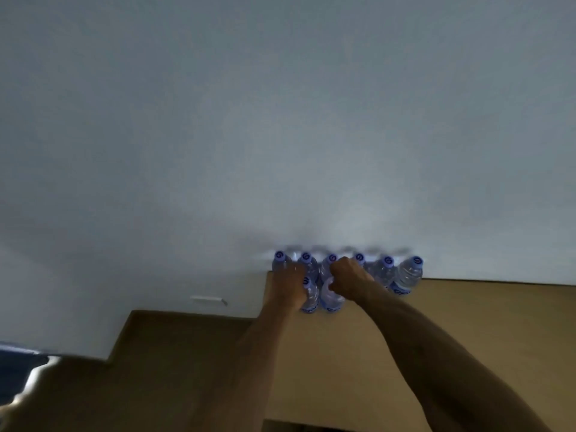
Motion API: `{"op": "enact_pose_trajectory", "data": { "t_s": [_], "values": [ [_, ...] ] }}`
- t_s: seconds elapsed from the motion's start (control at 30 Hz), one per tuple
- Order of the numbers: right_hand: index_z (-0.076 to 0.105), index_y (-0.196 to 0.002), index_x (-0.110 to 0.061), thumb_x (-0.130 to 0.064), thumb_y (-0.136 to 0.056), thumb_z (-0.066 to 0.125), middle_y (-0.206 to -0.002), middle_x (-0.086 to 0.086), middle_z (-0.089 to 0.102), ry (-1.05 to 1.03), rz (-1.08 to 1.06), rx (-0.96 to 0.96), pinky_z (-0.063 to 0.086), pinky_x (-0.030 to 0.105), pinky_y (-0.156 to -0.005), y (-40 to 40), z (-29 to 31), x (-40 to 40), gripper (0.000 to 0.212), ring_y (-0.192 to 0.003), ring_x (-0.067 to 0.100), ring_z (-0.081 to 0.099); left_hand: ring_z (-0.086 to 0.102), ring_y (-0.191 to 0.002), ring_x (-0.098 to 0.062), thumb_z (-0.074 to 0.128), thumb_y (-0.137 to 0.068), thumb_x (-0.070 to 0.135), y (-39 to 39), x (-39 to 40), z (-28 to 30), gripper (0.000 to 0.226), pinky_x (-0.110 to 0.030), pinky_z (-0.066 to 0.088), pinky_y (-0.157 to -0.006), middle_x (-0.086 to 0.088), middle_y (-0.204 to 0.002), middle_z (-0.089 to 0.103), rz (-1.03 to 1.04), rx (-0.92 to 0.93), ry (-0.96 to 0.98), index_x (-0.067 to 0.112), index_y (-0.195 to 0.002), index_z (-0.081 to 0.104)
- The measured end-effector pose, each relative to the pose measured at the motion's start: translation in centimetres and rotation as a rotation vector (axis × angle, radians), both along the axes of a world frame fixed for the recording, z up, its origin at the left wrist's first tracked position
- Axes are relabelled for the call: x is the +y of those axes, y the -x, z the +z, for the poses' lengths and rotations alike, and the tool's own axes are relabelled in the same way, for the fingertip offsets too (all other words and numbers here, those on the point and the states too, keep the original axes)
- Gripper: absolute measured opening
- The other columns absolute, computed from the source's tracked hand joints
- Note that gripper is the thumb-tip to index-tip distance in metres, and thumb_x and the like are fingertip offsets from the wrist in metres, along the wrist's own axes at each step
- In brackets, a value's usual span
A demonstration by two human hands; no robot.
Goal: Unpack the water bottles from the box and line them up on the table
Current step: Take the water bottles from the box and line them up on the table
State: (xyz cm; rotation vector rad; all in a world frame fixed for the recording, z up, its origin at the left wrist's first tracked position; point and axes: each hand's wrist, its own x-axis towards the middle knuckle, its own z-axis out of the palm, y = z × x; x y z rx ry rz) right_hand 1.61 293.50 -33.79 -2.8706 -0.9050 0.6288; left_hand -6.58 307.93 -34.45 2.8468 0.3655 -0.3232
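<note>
Brown cardboard box flaps [467, 322] fill the near view, with a pale worktop [280, 151] running away behind them; the picture is dim and soft.

Both my forearms reach forward over the flaps. Left hand [288, 286] has its fingers curled round the body of the front-left bottle [310, 296], gripping it from its left side. Right hand [346, 277] is closed over the top of the front-right bottle [333, 299], so its cap is hidden from me. Both bottles stand upright, long axis vertical, touching or nearly touching each other.

Just beyond my knuckles sits the back row of bottles [386, 271]: six blue caps in a line running left to right on the worktop. The rightmost one [408, 275] leans slightly and sits a bit nearer me.

Key relation: the two held bottles are directly in front of that row's left half, not beside it. My guess is that they start a second row parallel to it. Each hand is nearer its own bottle, so no crossing is needed. Box interior is out of view.
</note>
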Motion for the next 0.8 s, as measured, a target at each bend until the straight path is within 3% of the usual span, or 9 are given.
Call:
{"op": "enact_pose_trajectory", "data": {
  "t_s": [0.1, 0.27, 0.4, 0.6, 0.8],
  "values": [
    [0.067, -0.107, -0.006, -0.024, -0.085, 0.064, -0.113, 0.018, 0.064, -0.009, -0.028, 0.021, 0.051, 0.034, -0.082, -0.7, -0.8, 0.2, 0.028, -0.106, 0.032, 0.062, 0.051, -0.123, -0.032, 0.055, -0.091, 0.018, -1.0, 0.2, -0.9, 0.046, -0.042, 0.048, -0.097, -0.006, -0.134, 0.052, -0.027, -0.004, 0.038, 0.024, -0.136, 0.047],
    [0.066, -0.103, -0.005, -0.019, -0.083, 0.062, -0.109, 0.017, 0.064, -0.038, -0.084, 0.040, 0.047, 0.030, -0.072, -1.0, -1.1, 0.9, 0.024, -0.102, 0.033, 0.064, 0.050, -0.124, -0.024, 0.049, -0.095, 0.022, -2.2, 0.6, -2.2, 0.039, -0.033, 0.040, -0.101, 0.000, -0.134, 0.055, -0.113, -0.005, 0.000, 0.025, -0.134, 0.051],
    [0.066, -0.101, -0.003, -0.014, -0.084, 0.060, -0.109, 0.017, 0.065, -0.034, -0.071, 0.080, 0.052, 0.033, -0.078, -0.5, -2.1, 1.7, 0.021, -0.102, 0.032, 0.065, 0.053, -0.123, -0.022, 0.044, -0.097, 0.024, -3.1, 0.9, -2.7, 0.037, -0.035, 0.038, -0.105, -0.004, -0.132, 0.057, -0.185, 0.040, 0.043, 0.020, -0.133, 0.052],
    [0.066, -0.102, -0.004, -0.013, -0.085, 0.060, -0.110, 0.016, 0.064, -0.002, -0.087, 0.081, 0.051, 0.033, -0.077, -0.4, -2.3, 2.2, 0.020, -0.102, 0.031, 0.065, 0.054, -0.120, -0.026, 0.046, -0.097, 0.019, -3.4, 1.3, -3.8, 0.034, -0.032, 0.042, -0.099, -0.011, -0.131, 0.057, -0.209, 0.061, 0.038, 0.009, -0.129, 0.053],
    [0.066, -0.102, -0.008, -0.017, -0.077, 0.073, -0.109, 0.014, 0.065, 0.092, -0.067, 0.119, 0.052, 0.033, -0.077, -1.2, -1.9, 3.0, 0.027, -0.104, 0.029, 0.065, 0.057, -0.115, -0.026, 0.049, -0.093, 0.020, -3.7, 1.7, -2.9, 0.032, -0.035, 0.046, -0.096, -0.009, -0.122, 0.062, -0.247, 0.062, 0.087, 0.013, -0.122, 0.057]
  ]
}}
